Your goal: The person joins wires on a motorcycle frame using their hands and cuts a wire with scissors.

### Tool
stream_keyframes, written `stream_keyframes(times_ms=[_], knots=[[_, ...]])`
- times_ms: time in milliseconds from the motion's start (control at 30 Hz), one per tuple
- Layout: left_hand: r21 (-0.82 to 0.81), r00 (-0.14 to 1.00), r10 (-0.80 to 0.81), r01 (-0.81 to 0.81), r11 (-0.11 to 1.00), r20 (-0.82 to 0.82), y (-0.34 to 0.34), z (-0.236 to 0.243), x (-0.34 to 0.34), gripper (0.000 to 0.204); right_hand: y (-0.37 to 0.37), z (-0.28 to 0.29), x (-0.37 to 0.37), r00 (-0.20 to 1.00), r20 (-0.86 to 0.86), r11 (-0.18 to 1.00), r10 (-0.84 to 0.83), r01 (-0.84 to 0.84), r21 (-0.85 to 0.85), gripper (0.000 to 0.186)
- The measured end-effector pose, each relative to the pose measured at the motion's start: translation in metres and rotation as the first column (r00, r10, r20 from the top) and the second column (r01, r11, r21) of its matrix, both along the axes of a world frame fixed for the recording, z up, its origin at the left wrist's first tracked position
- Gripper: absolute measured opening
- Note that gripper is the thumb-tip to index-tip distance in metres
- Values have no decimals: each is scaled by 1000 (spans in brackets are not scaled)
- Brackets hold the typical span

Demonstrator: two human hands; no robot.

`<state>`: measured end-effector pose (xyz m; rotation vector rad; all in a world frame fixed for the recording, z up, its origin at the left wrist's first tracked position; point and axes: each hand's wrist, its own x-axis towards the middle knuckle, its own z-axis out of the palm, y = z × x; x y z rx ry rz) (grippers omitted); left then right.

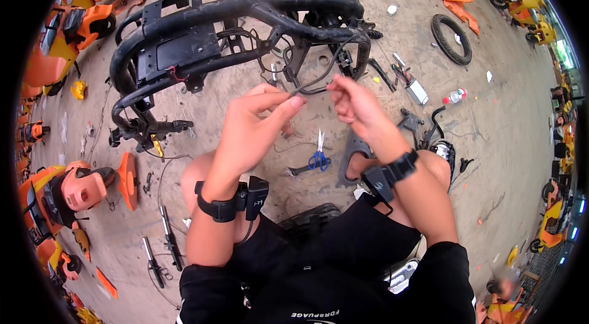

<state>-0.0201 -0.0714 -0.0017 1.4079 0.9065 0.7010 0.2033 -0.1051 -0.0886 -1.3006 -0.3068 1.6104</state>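
My left hand (257,121) is closed in a pinch, thumb against fingers, on a thin dark cable (315,83). That cable curves up to the right end of a black tubular scooter frame (202,20), which lies on the floor in front of me. To its right my right hand (359,106) has its fingers curled, with the fingertips at the cable's lower loop; its grip is partly hidden. Below and between both hands, blue-handled scissors (319,155) lie on the floor, blades pointing away from me.
A loose tyre (451,40), a bottle (454,97) and a silver box with wires (416,92) lie to the right. Two shock-absorber-like rods (170,237) are at lower left. Orange and yellow scooters (80,186) line both sides. My knees flank the scissors.
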Motion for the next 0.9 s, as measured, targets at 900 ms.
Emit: stream_keyframes(times_ms=[900], knots=[[-139,918,163,-120,983,361,12,8,-44,29,-29,24,-100,887,-179,817,426,-292,497,50]])
